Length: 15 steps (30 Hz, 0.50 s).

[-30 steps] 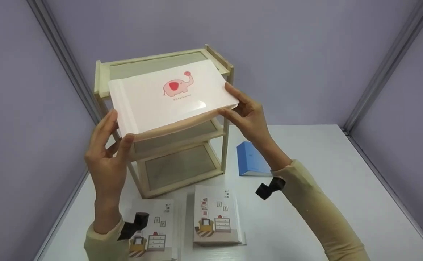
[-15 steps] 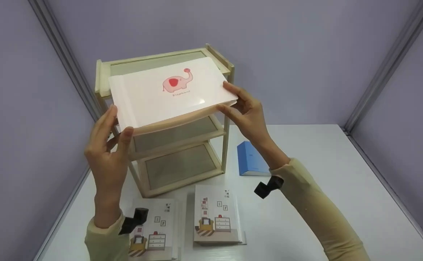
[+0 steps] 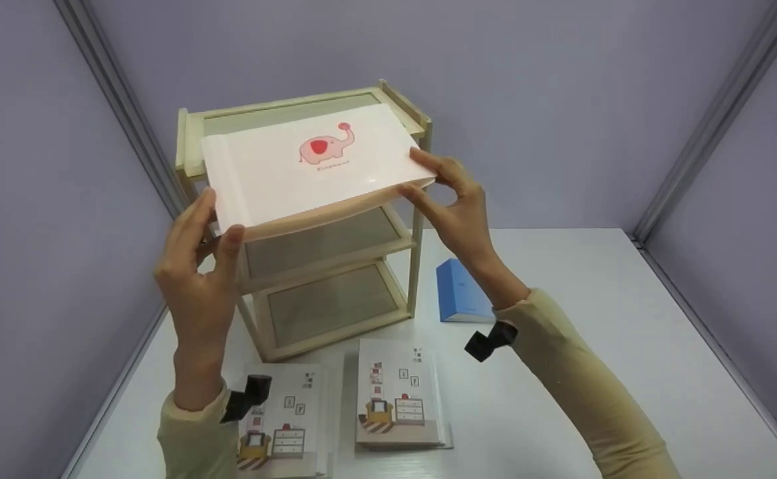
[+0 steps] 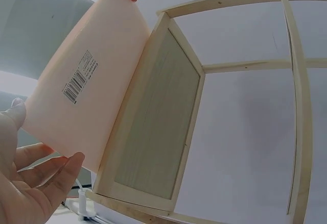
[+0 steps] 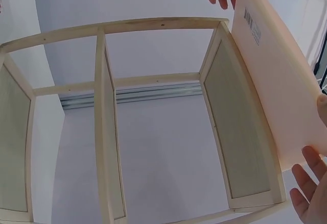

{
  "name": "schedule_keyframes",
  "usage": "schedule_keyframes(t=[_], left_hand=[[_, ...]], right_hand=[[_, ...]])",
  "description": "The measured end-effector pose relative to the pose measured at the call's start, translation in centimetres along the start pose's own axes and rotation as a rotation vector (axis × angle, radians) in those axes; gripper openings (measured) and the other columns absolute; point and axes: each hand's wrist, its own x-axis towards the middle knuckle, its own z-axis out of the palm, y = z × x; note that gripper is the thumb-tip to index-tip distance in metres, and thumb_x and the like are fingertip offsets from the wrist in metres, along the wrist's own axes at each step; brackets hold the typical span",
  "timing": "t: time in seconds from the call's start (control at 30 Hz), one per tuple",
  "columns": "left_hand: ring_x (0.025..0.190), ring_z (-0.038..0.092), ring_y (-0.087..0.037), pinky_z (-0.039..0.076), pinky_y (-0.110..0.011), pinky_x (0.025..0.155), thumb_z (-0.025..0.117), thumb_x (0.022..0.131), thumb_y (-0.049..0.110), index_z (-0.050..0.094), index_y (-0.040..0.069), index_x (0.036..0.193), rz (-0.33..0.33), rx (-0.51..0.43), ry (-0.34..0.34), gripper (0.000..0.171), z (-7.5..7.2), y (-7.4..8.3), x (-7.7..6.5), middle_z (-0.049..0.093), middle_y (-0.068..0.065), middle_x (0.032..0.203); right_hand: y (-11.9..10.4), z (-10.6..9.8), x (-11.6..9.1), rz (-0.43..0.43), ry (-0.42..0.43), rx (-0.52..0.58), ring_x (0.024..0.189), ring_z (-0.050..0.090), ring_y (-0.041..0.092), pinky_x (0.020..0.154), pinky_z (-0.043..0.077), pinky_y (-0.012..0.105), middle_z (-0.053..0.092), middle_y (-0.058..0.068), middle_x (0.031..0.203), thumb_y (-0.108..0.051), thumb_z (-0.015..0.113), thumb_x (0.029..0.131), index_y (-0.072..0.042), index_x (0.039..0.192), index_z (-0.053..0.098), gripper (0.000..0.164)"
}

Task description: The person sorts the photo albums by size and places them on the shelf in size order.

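A white book [image 3: 269, 176] with a pink elephant printed on its cover is held between both hands over the front of the wooden rack's [image 3: 303, 271] top level. My left hand [image 3: 192, 283] grips its left end, thumb at the near corner and fingers along the side. On the other end, my right hand [image 3: 458, 206] pinches the near right corner between thumb and fingers. Its plain pink underside [image 4: 97, 106] with a barcode label shows in the left wrist view. That underside lies close along the top shelf [image 4: 158, 112]; whether they touch I cannot tell.
Two white books, one on the left [image 3: 289, 419] and one on the right [image 3: 398, 392], with a room drawing on their covers, lie on the white table [image 3: 595, 372] before the rack. A blue book-like block [image 3: 458, 293] stands right of it, partly behind my right forearm. Purple walls enclose the table.
Both hands have shifted the elephant book slightly away, up in the head view, over the rack's top. The books on the table and the rack stay put.
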Motion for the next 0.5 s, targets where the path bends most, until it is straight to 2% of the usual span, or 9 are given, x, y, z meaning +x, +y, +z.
schedule_keyframes(t=[0.17, 0.37, 0.5], left_hand=[[0.097, 0.059, -0.013, 0.049, -0.014, 0.078, 0.067, 0.085, 0.031, 0.060, 0.011, 0.125, 0.004, 0.012, 0.014, 0.045, 0.04, -0.04, 0.10, 0.062, -0.004, 0.121], [0.090, 0.058, -0.013, 0.049, -0.014, 0.076, 0.067, 0.085, 0.033, 0.061, 0.011, 0.123, 0.016, 0.022, 0.044, 0.045, 0.14, -0.14, 0.29, 0.064, -0.005, 0.117], [0.091, 0.059, -0.014, 0.048, -0.014, 0.074, 0.067, 0.084, 0.036, 0.063, 0.010, 0.121, 0.028, 0.022, 0.066, 0.045, 0.28, -0.21, 0.46, 0.065, -0.007, 0.114]], right_hand=[[-0.11, 0.09, 0.07, -0.001, 0.018, -0.026, 0.102, 0.055, 0.022, 0.091, 0.041, 0.032, 0.064, 0.018, 0.106, -0.002, 0.070, 0.080, 0.003, 0.118, 0.061, 0.040], [-0.11, 0.28, 0.17, 0.005, 0.038, -0.033, 0.105, 0.054, 0.020, 0.096, 0.039, 0.035, 0.064, 0.015, 0.103, -0.008, 0.072, 0.080, 0.000, 0.117, 0.063, 0.039], [-0.19, 0.42, 0.24, -0.011, 0.055, -0.036, 0.104, 0.054, 0.021, 0.096, 0.040, 0.037, 0.063, 0.015, 0.101, -0.005, 0.072, 0.079, 0.001, 0.116, 0.063, 0.038]])
